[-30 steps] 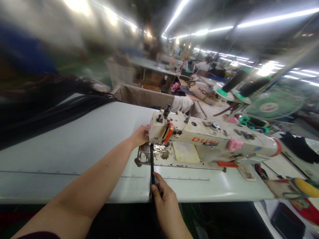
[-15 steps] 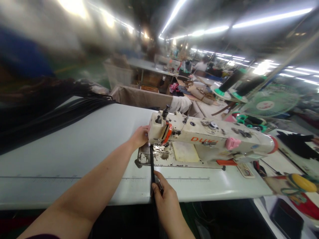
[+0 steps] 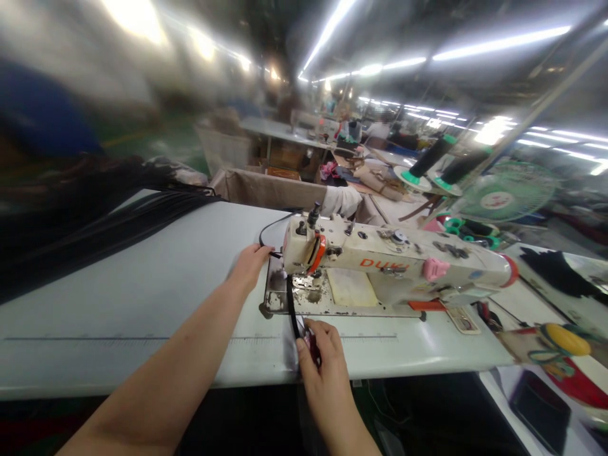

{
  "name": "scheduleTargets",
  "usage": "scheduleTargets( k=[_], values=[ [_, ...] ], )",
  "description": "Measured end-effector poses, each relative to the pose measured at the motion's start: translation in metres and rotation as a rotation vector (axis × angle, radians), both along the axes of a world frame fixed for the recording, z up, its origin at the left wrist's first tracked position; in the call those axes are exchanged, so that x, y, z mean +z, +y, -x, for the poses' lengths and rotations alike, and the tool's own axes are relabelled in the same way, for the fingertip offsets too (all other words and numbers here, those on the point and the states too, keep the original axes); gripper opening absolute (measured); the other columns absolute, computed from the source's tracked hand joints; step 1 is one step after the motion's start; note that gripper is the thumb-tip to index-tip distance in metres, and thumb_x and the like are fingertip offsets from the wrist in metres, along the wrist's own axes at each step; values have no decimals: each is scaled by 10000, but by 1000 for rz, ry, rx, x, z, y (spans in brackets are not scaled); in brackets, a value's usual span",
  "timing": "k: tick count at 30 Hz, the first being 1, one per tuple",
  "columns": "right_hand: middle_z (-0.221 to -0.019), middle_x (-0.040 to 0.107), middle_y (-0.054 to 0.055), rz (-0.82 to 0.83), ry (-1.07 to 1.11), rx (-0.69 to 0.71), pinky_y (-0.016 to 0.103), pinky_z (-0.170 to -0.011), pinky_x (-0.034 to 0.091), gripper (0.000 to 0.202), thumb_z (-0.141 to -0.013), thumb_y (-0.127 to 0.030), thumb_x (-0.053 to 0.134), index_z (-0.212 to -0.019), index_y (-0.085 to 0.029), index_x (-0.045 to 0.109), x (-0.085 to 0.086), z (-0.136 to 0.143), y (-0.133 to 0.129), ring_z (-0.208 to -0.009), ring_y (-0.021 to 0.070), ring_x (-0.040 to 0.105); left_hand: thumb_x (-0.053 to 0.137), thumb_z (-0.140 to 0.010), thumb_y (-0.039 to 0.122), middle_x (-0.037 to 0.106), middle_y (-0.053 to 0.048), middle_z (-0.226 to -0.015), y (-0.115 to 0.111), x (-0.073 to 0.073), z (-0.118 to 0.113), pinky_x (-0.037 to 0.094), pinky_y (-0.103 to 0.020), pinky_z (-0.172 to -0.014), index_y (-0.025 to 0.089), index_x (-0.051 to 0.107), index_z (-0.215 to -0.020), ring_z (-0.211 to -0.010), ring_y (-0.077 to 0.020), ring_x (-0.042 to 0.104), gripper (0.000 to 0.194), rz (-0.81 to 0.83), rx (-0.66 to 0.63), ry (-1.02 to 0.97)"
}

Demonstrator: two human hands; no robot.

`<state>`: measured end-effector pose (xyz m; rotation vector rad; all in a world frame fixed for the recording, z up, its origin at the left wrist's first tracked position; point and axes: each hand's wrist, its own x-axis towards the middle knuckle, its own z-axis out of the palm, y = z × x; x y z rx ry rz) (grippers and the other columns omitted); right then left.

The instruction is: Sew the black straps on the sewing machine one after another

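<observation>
A white sewing machine (image 3: pixel 361 256) stands on the pale table (image 3: pixel 190 259). A narrow black strip (image 3: pixel 291 303) runs from under its needle area toward the table's front edge. My left hand (image 3: pixel 254 263) is closed on part of the black strip behind and left of the machine head, where a loop of it curves up. My right hand (image 3: pixel 323 354) grips the strip's near part in front of the metal plate. A small reddish, shiny object, too blurred to name, is also inside my right hand.
Long black strips (image 3: pixel 156 212) lie in a heap at the left. Behind the table is a fabric-lined bin (image 3: pixel 270 187). Thread cones (image 3: pixel 430 158) and a green fan (image 3: pixel 498 193) stand at the right, with a dark phone (image 3: pixel 541 405) lower right.
My left hand has moved left from the machine head, and a loop of the strip now shows behind it. My right hand has shifted slightly right and up, and the strip bends toward it.
</observation>
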<state>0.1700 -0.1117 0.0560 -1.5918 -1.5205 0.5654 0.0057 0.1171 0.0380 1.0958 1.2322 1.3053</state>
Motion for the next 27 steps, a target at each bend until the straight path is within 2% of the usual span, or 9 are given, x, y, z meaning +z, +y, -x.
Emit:
scheduleTargets(
  k=[5,8,11,13,18,22,27],
  values=[
    [-1115,649,109,-7,105,93,380,-982,497,247,-1010,-333,510,-1077,-201,708,8,13,11,-1076,225,622,742,-694,438,689,-64,-813,-28,2,17,565,-390,-951,187,582,-717,-883,-201,686,298,34,76,-257],
    [-993,662,81,56,153,177,343,-866,504,264,-1012,-351,491,-1052,-195,700,12,24,19,-934,204,627,822,-658,432,671,-37,-800,-51,3,32,570,-421,-979,158,616,-774,-843,-178,679,363,49,101,-323],
    [-821,635,36,166,231,221,301,-713,474,296,-1011,-396,479,-1031,-194,695,10,37,27,-781,181,596,858,-654,433,684,-37,-834,-74,4,46,563,-428,-1013,142,653,-822,-885,-180,690,394,53,110,-346],
    [-742,618,11,258,331,246,274,-619,429,323,-1006,-448,484,-996,-195,684,5,45,35,-676,156,555,869,-657,434,695,-37,-856,-87,3,54,555,-429,-1032,144,668,-847,-906,-181,694,401,52,130,-342],
    [-745,661,6,457,672,319,233,-466,285,434,-920,-612,584,-914,-182,645,-7,65,59,-469,75,398,869,-688,450,736,-51,-919,-114,-1,70,545,-435,-1054,158,690,-895,-965,-204,707,401,22,161,-275],
    [-676,630,0,508,732,335,232,-437,222,514,-860,-682,609,-858,-169,652,-8,78,76,-425,59,338,841,-736,473,766,-57,-972,-134,-2,82,544,-413,-1058,178,689,-925,-1013,-219,722,382,0,179,-211],
    [-696,625,11,539,753,397,230,-449,193,533,-851,-687,606,-863,-157,670,-2,91,86,-441,54,324,807,-782,500,786,-85,-1039,-154,-2,94,551,-396,-1047,180,695,-958,-1047,-241,735,382,-7,172,-89]
  ],
)
